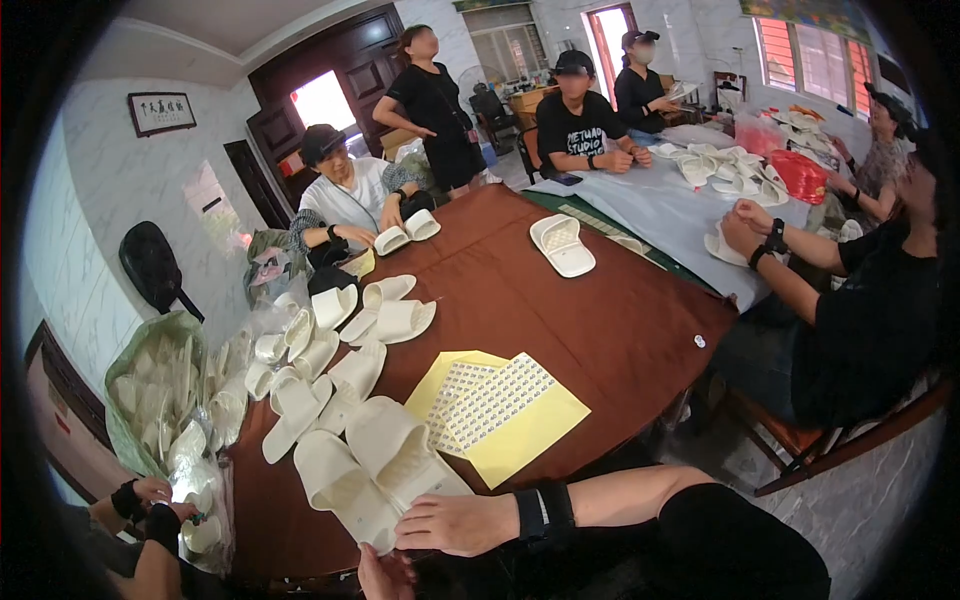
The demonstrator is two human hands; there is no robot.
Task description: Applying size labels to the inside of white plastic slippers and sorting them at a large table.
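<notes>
Two cream-white slide slippers lie side by side at the near edge of the table, a left slipper (335, 485) and a right slipper (395, 450). Coming in from the right, my right hand (455, 523) lies over the heel end of this pair, its fingers bent and close together. My left hand (385, 574) shows only in part at the bottom, thumb and fingers closed on the heel edge of the left slipper. The fingertips of both hands almost meet there; whether something small is between them cannot be seen. Sticker sheets (500, 405) on yellow backing lie just beyond.
More slippers (300, 395) crowd the table's left side. A green sack (150, 395) of bagged slippers stands left. One slipper pair (563, 245) sits farther back on the brown tablecloth (490, 265). Co-workers surround the tables; another person's hands (155, 500) work at lower left.
</notes>
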